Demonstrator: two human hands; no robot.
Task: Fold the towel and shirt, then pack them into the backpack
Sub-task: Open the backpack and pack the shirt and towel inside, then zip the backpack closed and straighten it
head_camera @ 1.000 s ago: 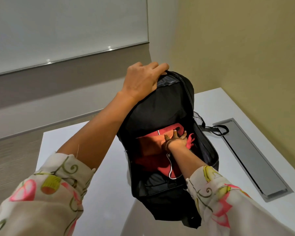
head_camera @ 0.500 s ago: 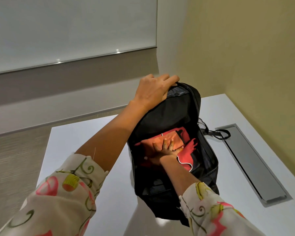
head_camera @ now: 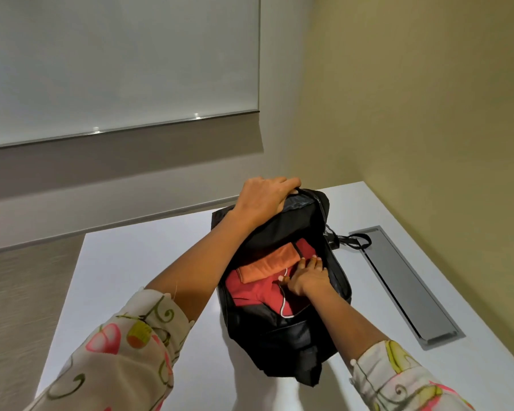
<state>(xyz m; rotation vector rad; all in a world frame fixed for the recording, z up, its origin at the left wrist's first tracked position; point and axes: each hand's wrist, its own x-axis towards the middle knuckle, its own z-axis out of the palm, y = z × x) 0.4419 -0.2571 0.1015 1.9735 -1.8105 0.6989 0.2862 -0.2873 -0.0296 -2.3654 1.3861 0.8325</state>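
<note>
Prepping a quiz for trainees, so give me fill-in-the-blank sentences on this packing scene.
1. The left hand grips the ___ edge of the backpack.
2. The right hand rests flat on the ___ shirt.
3. The folded ___ towel lies on the shirt.
4. The backpack sits on a ___ table.
Missing words: top; red; orange; white.

White table (head_camera: 137, 277), grey cable hatch (head_camera: 404, 286)

Matt black fabric backpack (head_camera: 294, 336), soft orange cloth towel (head_camera: 264, 264), smooth white table (head_camera: 137, 262), brushed metal hatch (head_camera: 410, 289)
</note>
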